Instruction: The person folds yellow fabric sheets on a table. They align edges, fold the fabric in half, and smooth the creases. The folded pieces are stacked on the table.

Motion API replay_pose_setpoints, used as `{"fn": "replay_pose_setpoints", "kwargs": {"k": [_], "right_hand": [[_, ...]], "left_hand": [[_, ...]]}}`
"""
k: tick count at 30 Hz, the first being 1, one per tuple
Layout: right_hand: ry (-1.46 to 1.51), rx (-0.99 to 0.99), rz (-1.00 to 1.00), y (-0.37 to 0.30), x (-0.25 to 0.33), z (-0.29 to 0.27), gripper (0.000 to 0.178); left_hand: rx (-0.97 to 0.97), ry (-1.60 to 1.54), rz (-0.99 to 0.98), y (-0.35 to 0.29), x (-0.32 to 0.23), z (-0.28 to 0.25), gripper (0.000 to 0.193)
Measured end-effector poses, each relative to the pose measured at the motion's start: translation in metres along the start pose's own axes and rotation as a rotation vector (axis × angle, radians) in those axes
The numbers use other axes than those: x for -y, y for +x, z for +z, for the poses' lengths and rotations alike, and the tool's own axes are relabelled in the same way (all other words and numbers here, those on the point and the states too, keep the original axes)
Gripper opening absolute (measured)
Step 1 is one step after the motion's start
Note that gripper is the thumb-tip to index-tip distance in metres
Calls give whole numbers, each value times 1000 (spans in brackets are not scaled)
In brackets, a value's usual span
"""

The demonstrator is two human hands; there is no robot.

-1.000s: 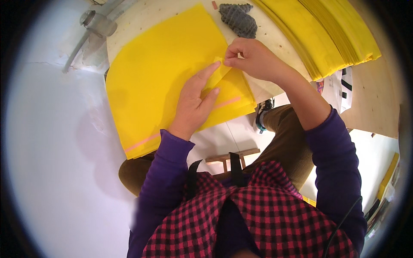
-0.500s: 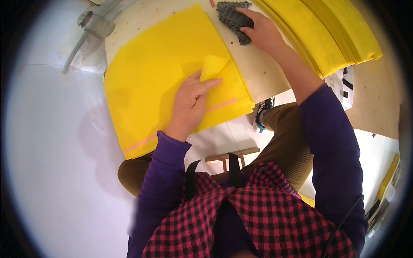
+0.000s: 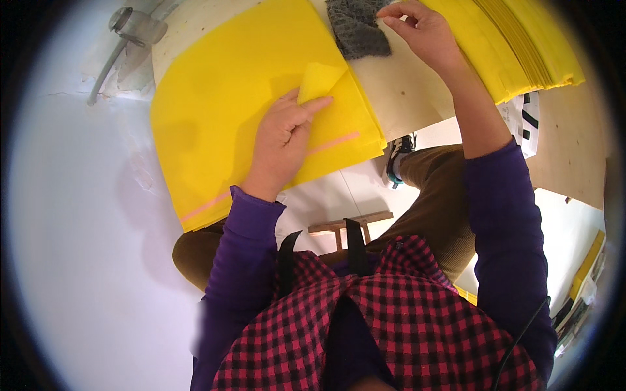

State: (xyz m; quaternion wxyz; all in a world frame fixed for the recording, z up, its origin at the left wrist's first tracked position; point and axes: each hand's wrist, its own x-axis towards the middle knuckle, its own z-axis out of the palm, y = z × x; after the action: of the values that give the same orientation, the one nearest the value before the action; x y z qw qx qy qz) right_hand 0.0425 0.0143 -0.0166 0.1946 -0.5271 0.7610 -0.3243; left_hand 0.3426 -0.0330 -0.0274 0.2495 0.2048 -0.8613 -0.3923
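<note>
My left hand (image 3: 280,140) rests on a stack of yellow fabric sheets (image 3: 228,85). Between its fingers and thumb it grips a turned-back flap (image 3: 319,79) of the top sheet. Pink strips (image 3: 334,141) run along the stack's near edge. To the far right, my right hand (image 3: 427,36) is closed, thumb and fingertips drawn together. Those fingertips are at the right edge of a dark grey textured cloth (image 3: 357,31) on the table. Whether they pinch the cloth or something small, I cannot make out.
Another thick yellow fabric pile (image 3: 505,49) lies on the right side of the pale wooden table (image 3: 411,98). A grey pipe fitting (image 3: 138,27) juts out by the wall at far left. Below the table edge are a wooden stool (image 3: 351,223) and my legs.
My right hand has come off the middle of the grey cloth and moved right to its edge. The cloth now lies flatter. My left hand still holds the yellow flap.
</note>
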Motion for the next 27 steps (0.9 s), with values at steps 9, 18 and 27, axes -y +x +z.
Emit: {"fn": "replay_pose_setpoints", "kwargs": {"k": [9, 18, 27], "right_hand": [[350, 566, -377, -42, 26, 20, 24], [459, 686, -286, -43, 27, 28, 17], [468, 701, -259, -41, 26, 34, 13]], "left_hand": [[-13, -2, -1, 0, 1, 1, 30], [-24, 9, 44, 2, -1, 1, 28], [-6, 7, 15, 1, -2, 0, 29]]}}
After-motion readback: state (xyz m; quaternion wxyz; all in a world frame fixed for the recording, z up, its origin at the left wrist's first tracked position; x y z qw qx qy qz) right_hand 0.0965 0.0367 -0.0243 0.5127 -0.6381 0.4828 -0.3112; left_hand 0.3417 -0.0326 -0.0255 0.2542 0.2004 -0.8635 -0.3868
